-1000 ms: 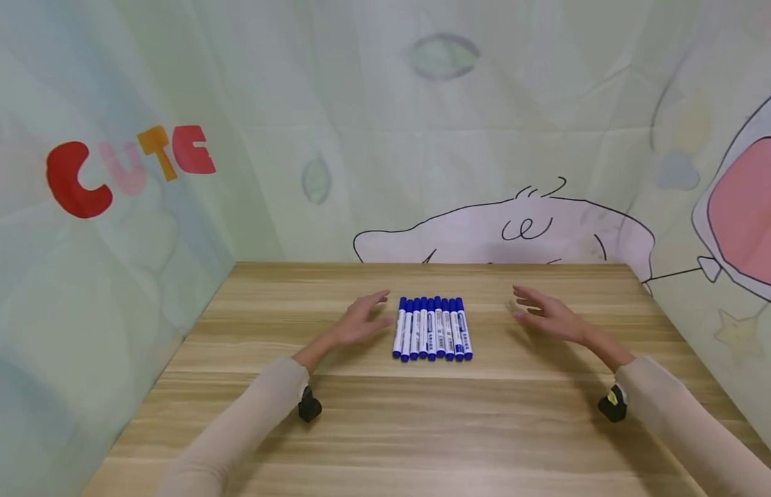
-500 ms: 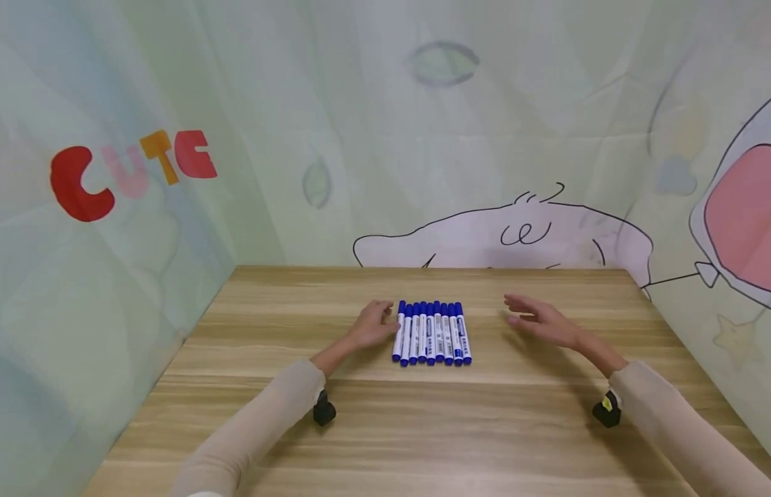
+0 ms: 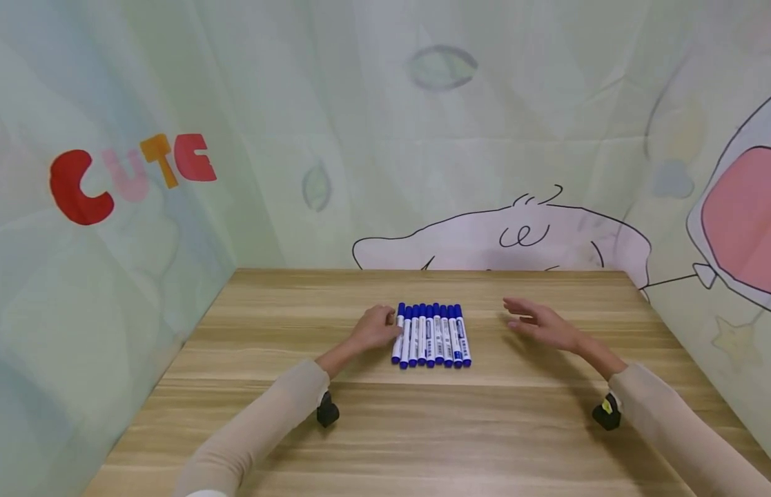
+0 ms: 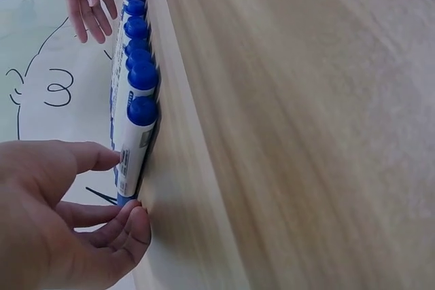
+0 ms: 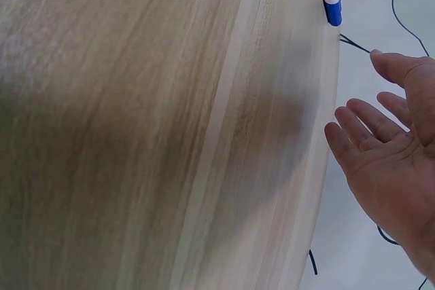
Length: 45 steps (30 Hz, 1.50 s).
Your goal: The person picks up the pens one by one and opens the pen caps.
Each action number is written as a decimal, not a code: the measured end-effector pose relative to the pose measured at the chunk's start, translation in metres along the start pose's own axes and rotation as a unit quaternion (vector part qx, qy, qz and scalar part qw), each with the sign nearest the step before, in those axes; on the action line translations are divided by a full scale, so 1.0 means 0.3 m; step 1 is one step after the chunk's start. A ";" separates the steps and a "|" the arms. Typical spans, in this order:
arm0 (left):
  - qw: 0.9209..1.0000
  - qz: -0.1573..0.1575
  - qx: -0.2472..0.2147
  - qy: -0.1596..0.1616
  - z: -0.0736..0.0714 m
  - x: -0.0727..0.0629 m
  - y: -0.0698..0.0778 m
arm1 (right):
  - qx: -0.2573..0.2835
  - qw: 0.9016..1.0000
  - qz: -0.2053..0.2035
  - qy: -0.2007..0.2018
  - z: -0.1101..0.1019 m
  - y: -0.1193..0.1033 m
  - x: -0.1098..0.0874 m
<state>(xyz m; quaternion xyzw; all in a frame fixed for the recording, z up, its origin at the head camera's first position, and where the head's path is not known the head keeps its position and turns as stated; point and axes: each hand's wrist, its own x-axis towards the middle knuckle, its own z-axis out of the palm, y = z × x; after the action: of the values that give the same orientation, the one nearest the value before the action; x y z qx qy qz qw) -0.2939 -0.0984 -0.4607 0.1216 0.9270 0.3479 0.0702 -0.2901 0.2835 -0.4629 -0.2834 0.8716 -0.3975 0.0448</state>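
A row of several white markers with blue caps (image 3: 430, 336) lies side by side on the wooden table. At the row's left end my left hand (image 3: 374, 327) holds the outermost marker (image 4: 134, 161). In the left wrist view, the thumb touches that marker's barrel and curled fingers (image 4: 139, 225) lie at its capped end. The marker still lies in line with the others. To the right of the row, apart from it, my right hand (image 3: 547, 326) hovers with loosely spread fingers and holds nothing. One marker's end (image 5: 333, 11) shows near it in the right wrist view.
The wooden table (image 3: 422, 428) reaches back to a printed cloth backdrop (image 3: 286, 138), which also hangs along both sides. Bare wood lies in front of the markers and between the row and the right hand. A small black device (image 3: 327, 410) sits at each wrist.
My left hand has moved right to the leftmost marker, and its fingers have curled in around it. The right hand has drifted slightly left. The markers keep their row.
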 end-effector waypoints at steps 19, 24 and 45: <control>0.997 -0.057 0.035 0.034 -0.036 -0.015 -0.023 | 0.003 1.000 -0.008 0.017 -0.005 -0.010 -0.014; 0.997 -0.063 -0.001 0.043 -0.062 -0.033 -0.036 | 0.006 1.000 0.007 0.014 -0.015 -0.011 -0.024; 0.965 -0.060 -0.247 -0.064 -0.133 -0.097 -0.072 | -0.015 1.000 -0.003 0.002 -0.030 -0.041 -0.029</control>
<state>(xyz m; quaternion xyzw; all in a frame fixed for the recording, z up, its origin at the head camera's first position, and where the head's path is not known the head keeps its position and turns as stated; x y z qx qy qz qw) -0.2783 -0.1471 -0.4438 0.0667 0.8114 0.5527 0.1780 -0.2798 0.2877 -0.4492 -0.2863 0.8765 -0.3853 0.0377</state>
